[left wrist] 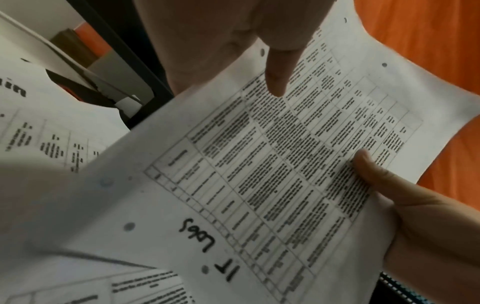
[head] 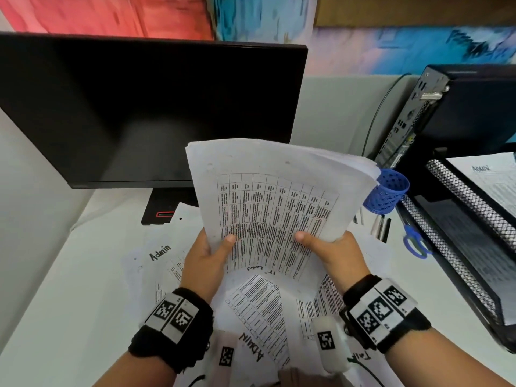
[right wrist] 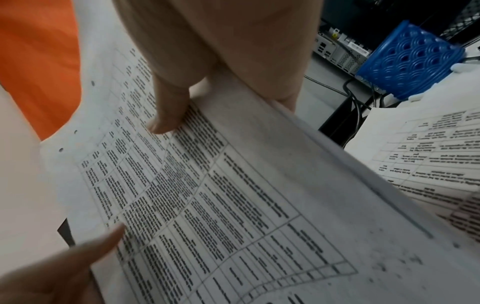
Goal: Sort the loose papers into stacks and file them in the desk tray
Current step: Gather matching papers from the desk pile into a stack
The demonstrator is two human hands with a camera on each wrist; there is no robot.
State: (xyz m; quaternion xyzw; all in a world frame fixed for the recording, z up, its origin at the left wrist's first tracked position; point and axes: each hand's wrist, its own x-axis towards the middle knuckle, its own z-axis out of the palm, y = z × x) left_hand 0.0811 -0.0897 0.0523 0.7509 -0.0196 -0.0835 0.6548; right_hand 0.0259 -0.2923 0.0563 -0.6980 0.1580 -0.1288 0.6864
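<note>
I hold a stack of papers [head: 273, 202] upright over the desk with both hands; its top sheet is a printed table with "IT Logs" handwritten near its lower edge [left wrist: 202, 246]. My left hand [head: 206, 255] grips the lower left, thumb on the front. My right hand [head: 332, 252] grips the lower right the same way, its thumb [right wrist: 166, 117] pressed on the print. Loose papers [head: 251, 308] marked "Admin" lie spread on the desk beneath. The black mesh desk tray [head: 460, 202] stands at the right, an "Admin" sheet [head: 485, 177] on its top tier.
A dark monitor [head: 139, 107] stands behind the papers. A blue pen cup [head: 388, 194] sits just right of the stack, with pens [head: 381, 224] and blue scissors [head: 416, 241] next to the tray. A computer case [head: 446, 107] stands at the back right.
</note>
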